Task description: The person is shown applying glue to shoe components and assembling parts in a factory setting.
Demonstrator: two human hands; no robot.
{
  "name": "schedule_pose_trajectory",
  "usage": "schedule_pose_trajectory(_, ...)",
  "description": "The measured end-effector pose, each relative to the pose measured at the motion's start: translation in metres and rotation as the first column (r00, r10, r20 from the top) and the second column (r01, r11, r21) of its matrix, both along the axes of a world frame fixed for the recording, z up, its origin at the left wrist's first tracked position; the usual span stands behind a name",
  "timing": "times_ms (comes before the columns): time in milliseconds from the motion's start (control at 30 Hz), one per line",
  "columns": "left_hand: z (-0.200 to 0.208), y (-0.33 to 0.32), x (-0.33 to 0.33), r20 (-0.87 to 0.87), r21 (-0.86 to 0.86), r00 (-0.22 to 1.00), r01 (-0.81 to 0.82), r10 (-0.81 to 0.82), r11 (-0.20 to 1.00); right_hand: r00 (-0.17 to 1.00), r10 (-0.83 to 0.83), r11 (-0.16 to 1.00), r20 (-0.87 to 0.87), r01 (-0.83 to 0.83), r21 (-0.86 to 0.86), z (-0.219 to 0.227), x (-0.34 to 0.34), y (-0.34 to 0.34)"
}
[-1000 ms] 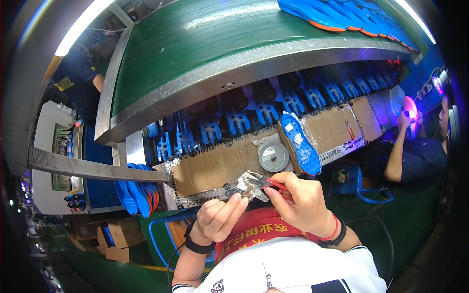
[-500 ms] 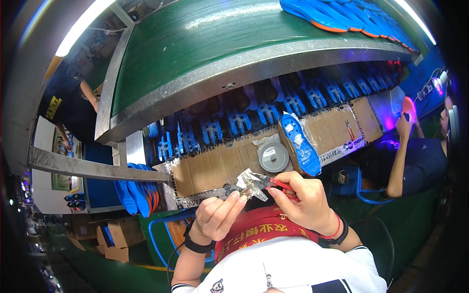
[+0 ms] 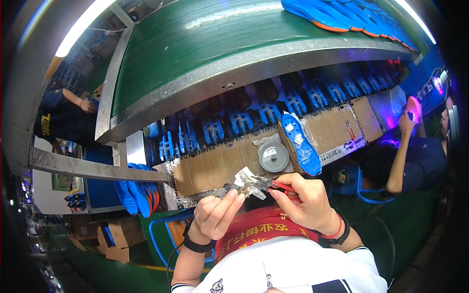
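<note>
My left hand (image 3: 216, 215) pinches a crumpled piece of clear, shiny film (image 3: 250, 186) with white bits on it, held up in front of my body. In my right hand (image 3: 306, 201) are red-handled cutting pliers (image 3: 285, 187), the fingers wrapped round the handles. Their dark jaws point left and meet the film; whether they are closed on it I cannot tell. Just beyond my hands, on the cardboard-covered bench (image 3: 215, 168), sits a round grey lidded tin (image 3: 274, 157). Right of the tin lies a blue shoe sole (image 3: 302, 145) with small white pieces on it.
Behind the bench, several blue parts (image 3: 240, 122) stand in a row under the green conveyor (image 3: 195, 53). More soles (image 3: 337, 17) lie on the belt, others (image 3: 138, 191) at the bench's left end. Another tool (image 3: 350, 129) rests at right. Co-workers sit at right (image 3: 415, 163) and stand at left (image 3: 63, 115).
My hands stay almost in place, with the film and plier jaws shifting slightly. The co-worker at left has moved an arm, and the one at right has shifted the pink sole a little.
</note>
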State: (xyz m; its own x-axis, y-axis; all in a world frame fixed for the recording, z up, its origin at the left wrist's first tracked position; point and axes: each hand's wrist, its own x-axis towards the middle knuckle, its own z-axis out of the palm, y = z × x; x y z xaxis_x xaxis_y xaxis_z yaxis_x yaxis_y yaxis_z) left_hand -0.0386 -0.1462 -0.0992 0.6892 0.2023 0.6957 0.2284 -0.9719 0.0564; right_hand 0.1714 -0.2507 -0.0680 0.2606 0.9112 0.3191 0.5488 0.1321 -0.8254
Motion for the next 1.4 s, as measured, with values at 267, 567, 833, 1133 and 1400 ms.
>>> schedule_pose_trajectory(267, 0.001, -0.001, 0.000, -0.016, -0.007, 1.000, 0.021, -0.021, 1.000, 0.998, 0.060, 0.998, 0.014, -0.060, 0.008, 0.001, -0.002, 0.002)
schedule_pose_trajectory(567, -0.002, 0.001, -0.004, 0.012, 0.013, 1.000, -0.003, 0.003, 1.000, 0.997, 0.017, 0.999, 0.069, -0.015, -0.031, 0.010, 0.001, -0.004)
schedule_pose_trajectory(833, -0.003, -0.001, -0.007, -0.009, 0.003, 1.000, 0.022, -0.022, 1.000, 0.996, -0.002, 0.999, 0.095, 0.006, -0.042, 0.010, -0.005, -0.001)
schedule_pose_trajectory(1133, -0.003, 0.001, -0.008, -0.016, 0.036, 0.998, 0.058, -0.057, 0.998, 0.987, -0.024, 0.998, 0.161, 0.032, -0.048, 0.010, -0.011, 0.006)
schedule_pose_trajectory(1400, -0.005, 0.001, -0.006, -0.016, 0.031, 0.997, 0.079, -0.079, 0.996, 0.977, -0.044, 0.998, 0.207, 0.049, -0.024, 0.009, -0.013, 0.014)
